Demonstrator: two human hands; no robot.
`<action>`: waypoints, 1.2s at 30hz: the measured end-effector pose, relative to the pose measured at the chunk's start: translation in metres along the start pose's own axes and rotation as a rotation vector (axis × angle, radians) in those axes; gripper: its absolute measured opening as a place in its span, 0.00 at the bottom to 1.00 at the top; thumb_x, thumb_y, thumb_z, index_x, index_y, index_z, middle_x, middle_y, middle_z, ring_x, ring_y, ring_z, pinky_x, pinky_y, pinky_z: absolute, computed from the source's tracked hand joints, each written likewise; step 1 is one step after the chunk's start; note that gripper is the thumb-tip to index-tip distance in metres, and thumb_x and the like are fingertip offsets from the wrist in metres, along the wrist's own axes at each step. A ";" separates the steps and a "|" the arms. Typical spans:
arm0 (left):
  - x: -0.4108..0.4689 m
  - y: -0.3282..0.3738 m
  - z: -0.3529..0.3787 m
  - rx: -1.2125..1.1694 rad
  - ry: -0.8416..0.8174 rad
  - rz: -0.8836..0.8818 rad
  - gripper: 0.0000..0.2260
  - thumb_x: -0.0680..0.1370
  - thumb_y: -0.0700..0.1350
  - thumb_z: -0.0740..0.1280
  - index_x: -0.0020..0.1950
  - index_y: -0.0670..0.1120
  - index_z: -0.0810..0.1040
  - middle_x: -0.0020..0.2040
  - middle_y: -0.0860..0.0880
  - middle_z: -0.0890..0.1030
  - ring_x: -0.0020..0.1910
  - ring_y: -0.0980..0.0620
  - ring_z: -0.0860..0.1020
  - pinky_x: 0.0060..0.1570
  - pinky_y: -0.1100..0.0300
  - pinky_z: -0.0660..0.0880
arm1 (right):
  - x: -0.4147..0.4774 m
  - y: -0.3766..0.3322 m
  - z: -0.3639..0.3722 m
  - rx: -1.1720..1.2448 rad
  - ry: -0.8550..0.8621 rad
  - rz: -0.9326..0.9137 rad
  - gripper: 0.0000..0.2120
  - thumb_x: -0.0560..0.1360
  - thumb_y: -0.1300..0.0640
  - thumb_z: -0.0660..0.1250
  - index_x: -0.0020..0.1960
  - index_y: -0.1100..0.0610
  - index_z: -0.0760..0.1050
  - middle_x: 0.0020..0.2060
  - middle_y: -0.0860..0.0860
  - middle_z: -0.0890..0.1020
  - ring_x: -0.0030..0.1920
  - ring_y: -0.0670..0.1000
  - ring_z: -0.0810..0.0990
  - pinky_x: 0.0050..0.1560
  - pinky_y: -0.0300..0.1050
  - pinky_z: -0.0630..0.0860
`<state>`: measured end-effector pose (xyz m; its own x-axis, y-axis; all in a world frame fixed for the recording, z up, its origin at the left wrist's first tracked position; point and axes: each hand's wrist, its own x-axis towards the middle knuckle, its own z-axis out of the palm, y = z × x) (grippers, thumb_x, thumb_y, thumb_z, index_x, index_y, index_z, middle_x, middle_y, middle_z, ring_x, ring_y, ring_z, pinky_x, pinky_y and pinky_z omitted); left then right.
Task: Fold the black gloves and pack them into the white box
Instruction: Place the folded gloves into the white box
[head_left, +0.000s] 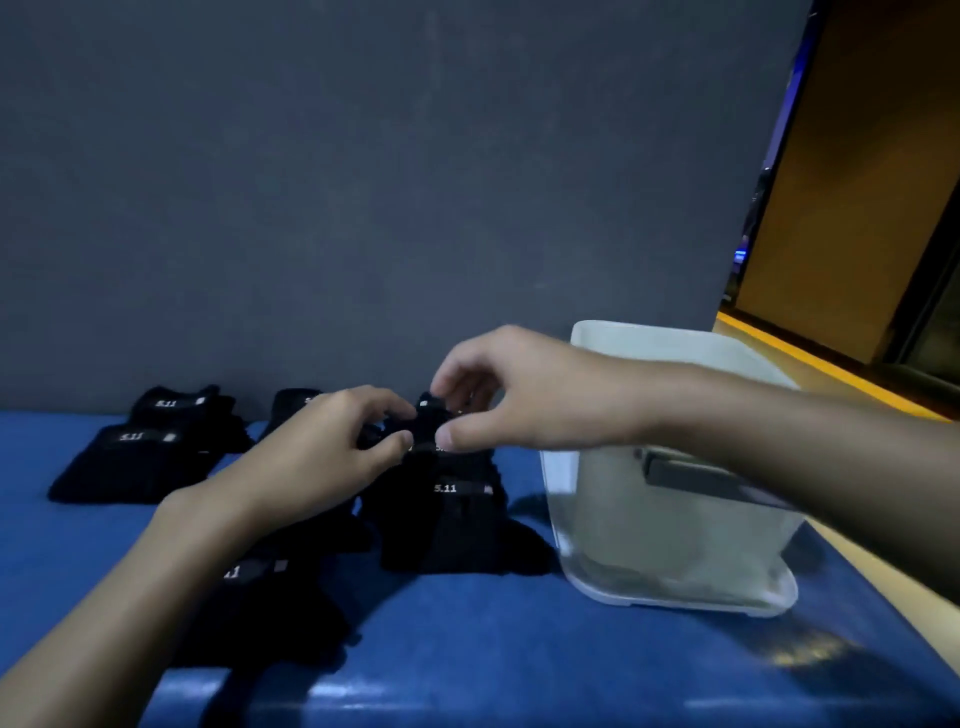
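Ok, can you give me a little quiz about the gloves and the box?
1. True or false: the left hand and the right hand both pinch the same black glove.
2. On which side of the other gloves lying on the table does the white box stand? A) the person's left B) the person's right C) on top of them
3. Fill in: the table top is coloured ____.
Key: 1 true; 2 B; 3 blue.
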<state>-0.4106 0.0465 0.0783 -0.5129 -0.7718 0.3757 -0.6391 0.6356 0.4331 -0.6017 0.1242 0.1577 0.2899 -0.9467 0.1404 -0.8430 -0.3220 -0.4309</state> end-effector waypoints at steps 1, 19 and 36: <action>-0.004 -0.004 0.001 0.021 -0.003 -0.006 0.17 0.73 0.60 0.64 0.58 0.56 0.80 0.52 0.62 0.81 0.54 0.63 0.79 0.58 0.55 0.76 | 0.002 0.000 0.010 -0.023 -0.014 0.016 0.17 0.72 0.51 0.74 0.58 0.54 0.78 0.49 0.47 0.82 0.49 0.46 0.81 0.53 0.42 0.78; -0.020 -0.018 0.038 0.150 -0.113 0.099 0.14 0.77 0.55 0.68 0.62 0.57 0.78 0.54 0.59 0.82 0.56 0.61 0.78 0.65 0.55 0.68 | 0.000 0.048 0.108 -0.032 0.026 0.360 0.28 0.73 0.43 0.71 0.66 0.53 0.65 0.59 0.53 0.69 0.57 0.53 0.75 0.58 0.46 0.73; -0.023 -0.017 0.044 0.180 -0.175 0.077 0.16 0.77 0.56 0.68 0.65 0.56 0.76 0.43 0.60 0.80 0.37 0.65 0.72 0.55 0.56 0.68 | -0.010 0.061 0.126 0.323 0.124 0.447 0.31 0.68 0.48 0.78 0.63 0.52 0.65 0.53 0.48 0.77 0.53 0.49 0.78 0.52 0.43 0.77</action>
<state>-0.4132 0.0532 0.0265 -0.6453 -0.7228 0.2472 -0.6780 0.6910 0.2504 -0.5991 0.1150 0.0171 -0.1353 -0.9905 -0.0229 -0.6847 0.1102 -0.7205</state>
